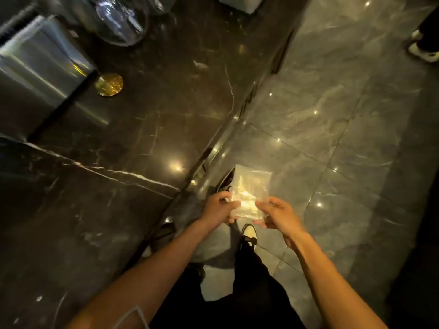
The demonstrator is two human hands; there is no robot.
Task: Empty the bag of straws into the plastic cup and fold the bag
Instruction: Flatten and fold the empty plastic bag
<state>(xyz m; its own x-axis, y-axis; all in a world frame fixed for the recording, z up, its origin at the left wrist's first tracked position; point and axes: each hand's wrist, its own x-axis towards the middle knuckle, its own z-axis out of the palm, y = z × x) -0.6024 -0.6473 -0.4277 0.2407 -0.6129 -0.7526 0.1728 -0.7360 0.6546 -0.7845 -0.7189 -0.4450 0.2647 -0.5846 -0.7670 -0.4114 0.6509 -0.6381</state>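
Counter of dark veined marble fills the left half of your view; at its far left stands a brushed metal box, just right of it a small round gold disc lies flat on the stone, and further back a large clear glass vessel sits near the far edge; no plastic cup can be identified with certainty. Right of the counter edge runs the grey polished floor, carrying several bright light reflections.

Your left hand is held out over the floor, just right of the counter edge; its fingers and thumb are closed on the near left edge of the clear plastic bag. That bag sits between your two hands, standing up and away from you, flat and roughly rectangular; its contents cannot be made out through the glare, so whether straws are inside cannot be told. Your right hand is pinched on the near right corner of the same bag, thumb on top, fingers curled beneath; the two hands are close together but not touching.

Below the bag your dark trousers and one light shoe show; at the far right edge another person's shoe rests on the floor.
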